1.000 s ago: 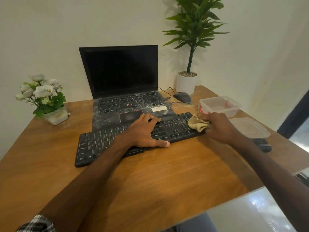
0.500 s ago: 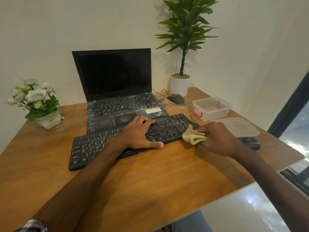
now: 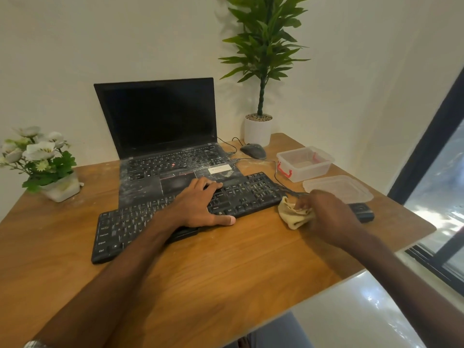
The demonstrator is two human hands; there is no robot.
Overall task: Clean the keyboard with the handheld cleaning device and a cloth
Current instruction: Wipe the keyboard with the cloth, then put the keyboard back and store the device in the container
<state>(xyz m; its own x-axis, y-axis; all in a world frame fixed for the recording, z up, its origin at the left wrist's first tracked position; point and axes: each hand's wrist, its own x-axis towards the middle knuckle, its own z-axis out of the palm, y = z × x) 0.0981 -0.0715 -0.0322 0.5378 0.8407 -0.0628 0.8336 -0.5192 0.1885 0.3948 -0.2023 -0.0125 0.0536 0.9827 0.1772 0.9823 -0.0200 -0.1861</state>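
We have the keyboard (image 3: 251,193) lying aslant on the table (image 3: 226,285), its far edge resting over the dusty laptop (image 3: 160,121). Our left hand (image 3: 198,205) lies flat on the keyboard's middle, fingers straight over the keys and thumb along the near edge, pinning it down. Our right hand (image 3: 326,214) pinches the bunched cloth (image 3: 292,214) just off the keyboard's right end; whether the cloth touches that corner we cannot tell. To wipe well, we should press down firmly with the left hand so the keyboard does not slide. We should then draw the cloth along the key rows from the right end inward, with a fresh fold turned to the keys. The keys under the left palm will probably be missed unless we shift that hand to the part already wiped. The cable (image 3: 276,172) leaves the keyboard's far right corner, so the strokes should run clear of it. A dark device (image 3: 361,212), likely the cleaner, lies right of the keyboard beyond our right hand, within easy reach.
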